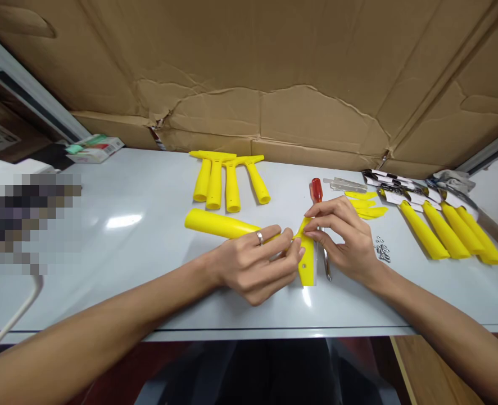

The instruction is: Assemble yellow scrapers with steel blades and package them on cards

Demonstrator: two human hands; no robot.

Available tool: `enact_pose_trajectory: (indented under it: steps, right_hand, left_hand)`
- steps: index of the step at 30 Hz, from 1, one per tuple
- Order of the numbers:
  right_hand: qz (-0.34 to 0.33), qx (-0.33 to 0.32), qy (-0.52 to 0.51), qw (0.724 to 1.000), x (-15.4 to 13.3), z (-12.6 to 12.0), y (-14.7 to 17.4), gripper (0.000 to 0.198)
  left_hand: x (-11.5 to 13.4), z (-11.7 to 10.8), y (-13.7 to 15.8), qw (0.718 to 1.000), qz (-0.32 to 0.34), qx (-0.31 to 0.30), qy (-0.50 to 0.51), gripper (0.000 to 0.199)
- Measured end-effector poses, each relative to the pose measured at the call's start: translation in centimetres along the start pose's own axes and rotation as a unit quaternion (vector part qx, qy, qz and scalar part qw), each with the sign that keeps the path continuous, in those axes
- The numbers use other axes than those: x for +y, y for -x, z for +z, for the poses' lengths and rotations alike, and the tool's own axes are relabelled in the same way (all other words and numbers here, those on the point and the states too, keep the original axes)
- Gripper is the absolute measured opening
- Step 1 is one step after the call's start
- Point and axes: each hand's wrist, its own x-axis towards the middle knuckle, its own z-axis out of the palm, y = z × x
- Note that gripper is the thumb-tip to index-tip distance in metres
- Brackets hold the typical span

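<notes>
A yellow plastic scraper (221, 224) lies sideways, its round handle pointing left and its flat head crosswise at the right. A clear strip shows along the head's right edge, and a small round hole or screw sits near its near end. My left hand (259, 264), with a ring on one finger, is closed over the neck, fingertips on the head. At the far end of the head, my right hand (348, 239) pinches with thumb and fingers; any small part between them is hidden. Partly behind the right fingers lies a red-handled screwdriver (316, 190), its tip towards me.
Several yellow scraper handles (214, 183) lie behind my left hand. To the right are small screws (383, 250), thin yellow pieces (369, 212), metal blades (345, 184) and scrapers with printed covers (426, 233). Cardboard (257, 112) walls the back; a small box (96, 149) stands left.
</notes>
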Motion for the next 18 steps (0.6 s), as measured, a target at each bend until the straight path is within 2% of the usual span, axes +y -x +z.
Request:
enact_pose_trajectory:
  steps: [3,8,12,18]
  right_hand:
    - [-0.009,0.007,0.007,1.0,-0.1,-0.1,-0.1,0.015]
    - [-0.035,-0.022,-0.006,0.999,0.2,-0.8,-0.1,0.021]
    - [-0.074,-0.038,-0.012,0.996,0.5,-1.3,0.1,0.031]
    - [-0.089,-0.058,0.001,0.994,0.7,-1.4,0.2,0.037]
  left_hand:
    - [0.0,0.1,0.0,1.0,-0.004,0.003,0.006,0.021]
    - [0.1,0.5,0.4,0.999,-0.023,0.027,0.004,0.016]
    - [0.1,0.4,0.5,1.0,-0.019,0.006,-0.012,0.017]
    - [0.3,0.5,0.5,1.0,-0.026,0.005,-0.005,0.015]
